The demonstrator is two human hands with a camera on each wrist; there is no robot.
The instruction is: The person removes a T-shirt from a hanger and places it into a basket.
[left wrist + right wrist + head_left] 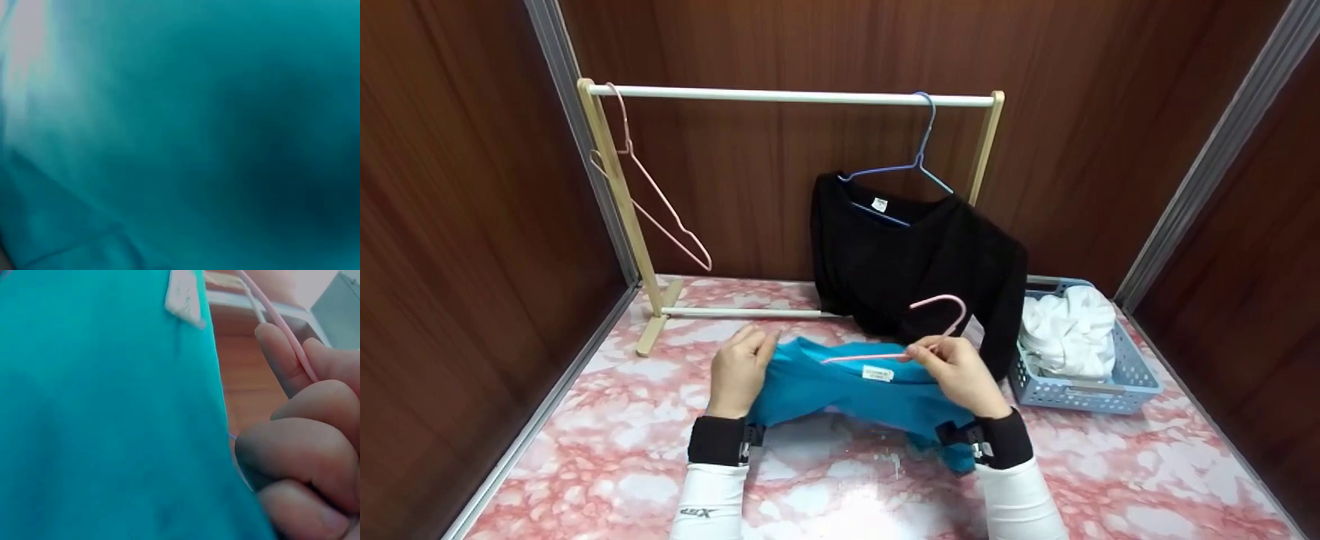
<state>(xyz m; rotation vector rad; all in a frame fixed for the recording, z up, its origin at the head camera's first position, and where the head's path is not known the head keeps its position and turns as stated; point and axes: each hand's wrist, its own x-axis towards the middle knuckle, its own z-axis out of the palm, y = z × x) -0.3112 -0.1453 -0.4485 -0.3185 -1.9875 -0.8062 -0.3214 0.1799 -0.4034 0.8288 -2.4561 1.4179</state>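
A teal blue shirt with a white neck label is stretched out above the table between both hands. My left hand grips its left shoulder near the collar. With thumb and fingertips my right hand pinches a pink hanger, whose hook curves up above the knuckles. One hanger arm lies across the neck opening; the rest is hidden by the shirt and hand. In the right wrist view the pink hanger runs between thumb and finger, beside the shirt edge. Teal cloth fills the left wrist view.
Behind the hands stands a clothes rack with a white rail. An unused pink hanger hangs at its left, and a black top on a blue hanger at its right. A light blue basket holds white cloth.
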